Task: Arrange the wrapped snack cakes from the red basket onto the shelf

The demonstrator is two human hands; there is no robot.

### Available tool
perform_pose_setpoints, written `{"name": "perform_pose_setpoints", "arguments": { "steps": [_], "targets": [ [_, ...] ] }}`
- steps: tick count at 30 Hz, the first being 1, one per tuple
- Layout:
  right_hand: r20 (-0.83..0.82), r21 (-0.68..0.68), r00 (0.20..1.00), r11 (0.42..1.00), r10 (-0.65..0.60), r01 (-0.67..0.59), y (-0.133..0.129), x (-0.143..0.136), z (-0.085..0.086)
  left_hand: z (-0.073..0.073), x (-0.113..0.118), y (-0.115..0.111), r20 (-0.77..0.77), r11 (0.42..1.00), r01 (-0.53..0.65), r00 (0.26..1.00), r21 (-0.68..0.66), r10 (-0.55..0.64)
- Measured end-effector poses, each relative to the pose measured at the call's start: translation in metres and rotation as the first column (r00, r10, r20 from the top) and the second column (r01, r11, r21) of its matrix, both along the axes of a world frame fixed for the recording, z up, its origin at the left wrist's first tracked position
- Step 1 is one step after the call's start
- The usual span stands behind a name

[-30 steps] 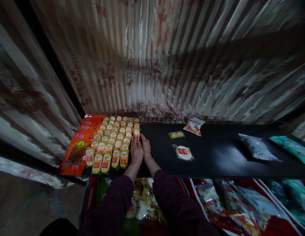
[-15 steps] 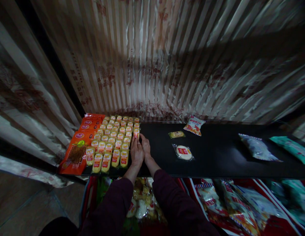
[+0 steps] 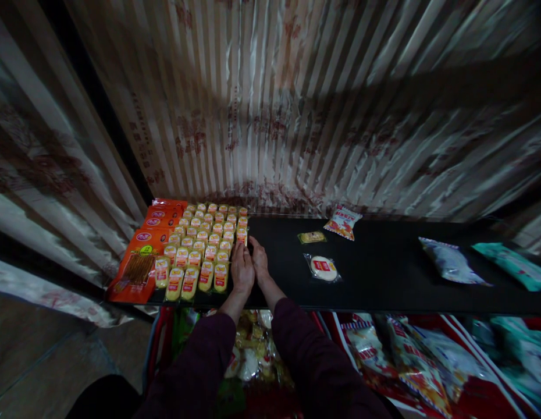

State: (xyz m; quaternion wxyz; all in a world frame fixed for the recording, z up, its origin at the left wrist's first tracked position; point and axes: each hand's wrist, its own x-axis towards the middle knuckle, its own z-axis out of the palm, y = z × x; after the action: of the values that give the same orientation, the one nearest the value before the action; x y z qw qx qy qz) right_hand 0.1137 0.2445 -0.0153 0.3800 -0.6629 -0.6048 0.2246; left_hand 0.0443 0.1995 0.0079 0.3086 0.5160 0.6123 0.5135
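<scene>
My left hand (image 3: 243,269) has its closed fingers at the near end of a small wrapped snack cake (image 3: 241,234), in the rightmost column of a block of such cakes. Right beside it is my right hand (image 3: 259,259), fingers stretched forward along the right side of that column and holding nothing I can see. What lies under the two palms is hidden. Several more wrapped cakes (image 3: 191,259) stand in tight rows to the left, yellow with red and white labels. Orange snack packets (image 3: 142,265) overlap at the shelf's left end.
On the black shelf (image 3: 375,273) lie a single wrapped cake (image 3: 312,237), a round white wrapped pastry (image 3: 323,267), a red-and-white bag (image 3: 342,222), a clear bag (image 3: 452,262) and a teal packet (image 3: 515,265). Below are red crates with bagged snacks (image 3: 416,361). Striped sheeting (image 3: 270,116) hangs behind.
The view has shifted slightly. Both hands stay at the same cake in the rightmost column, with no clear movement of the packages.
</scene>
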Motion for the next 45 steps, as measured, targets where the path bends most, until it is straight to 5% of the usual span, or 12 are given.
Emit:
{"name": "perform_pose_setpoints", "arguments": {
  "steps": [17,29,36,40,43,45],
  "targets": [
    [0.045,0.038,0.999,0.999,0.027,-0.029,-0.081,-0.007,0.016,0.003,-0.011,-0.067,-0.034,0.998,0.030,0.999,-0.051,-0.032],
    [-0.045,0.024,0.984,0.985,0.172,-0.171,-0.186,-0.012,0.022,0.011,-0.021,-0.169,0.013,0.991,0.112,0.994,-0.068,-0.112],
    [-0.124,-0.019,0.976,0.983,0.179,-0.182,-0.227,-0.016,-0.005,-0.017,-0.026,-0.210,-0.001,0.982,0.142,0.990,-0.127,-0.144],
    [-0.076,-0.156,0.980,0.969,0.183,-0.193,-0.241,-0.017,-0.032,-0.046,-0.026,-0.216,0.069,0.946,0.115,0.993,-0.302,-0.098],
    [0.027,-0.279,0.982,0.945,0.185,-0.170,-0.247,-0.013,-0.052,-0.071,-0.030,-0.215,0.241,0.865,0.147,0.970,-0.480,-0.032],
    [0.120,-0.298,0.981,0.948,0.149,-0.108,-0.249,-0.006,-0.062,-0.087,-0.036,-0.214,0.399,0.760,0.163,0.907,-0.629,0.135]
  ]
}}
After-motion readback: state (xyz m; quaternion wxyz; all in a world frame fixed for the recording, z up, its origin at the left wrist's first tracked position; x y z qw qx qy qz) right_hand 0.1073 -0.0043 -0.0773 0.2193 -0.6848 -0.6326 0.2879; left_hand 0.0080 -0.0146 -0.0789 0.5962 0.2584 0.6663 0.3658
